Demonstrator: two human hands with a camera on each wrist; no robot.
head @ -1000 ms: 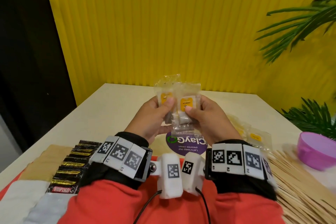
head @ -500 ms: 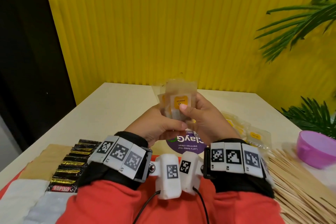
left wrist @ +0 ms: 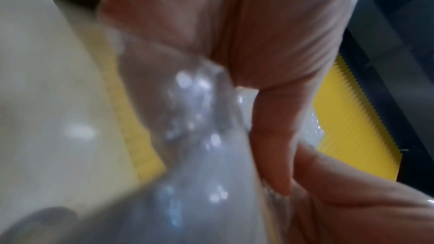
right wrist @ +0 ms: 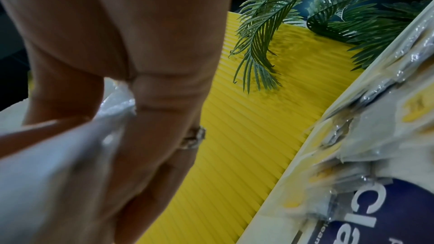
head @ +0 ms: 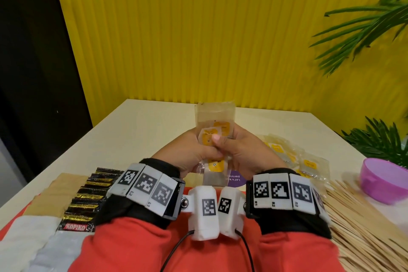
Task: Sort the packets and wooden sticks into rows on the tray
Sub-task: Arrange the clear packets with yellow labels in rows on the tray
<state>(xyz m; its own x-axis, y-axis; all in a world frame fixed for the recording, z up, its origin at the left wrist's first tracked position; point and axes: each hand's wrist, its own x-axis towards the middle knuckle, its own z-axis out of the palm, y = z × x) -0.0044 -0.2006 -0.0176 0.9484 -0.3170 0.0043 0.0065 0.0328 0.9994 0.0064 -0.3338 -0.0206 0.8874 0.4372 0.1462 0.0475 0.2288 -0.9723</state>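
Since one second ago, both hands have drawn together: left hand [head: 187,153] and right hand [head: 245,150] pinch stacked clear packets [head: 213,137], apparently three, above the worktop [head: 136,130] centre.

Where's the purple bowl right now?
In the head view the purple bowl sits on the table at the far right, just beyond the wooden sticks and right of the loose clear packets.
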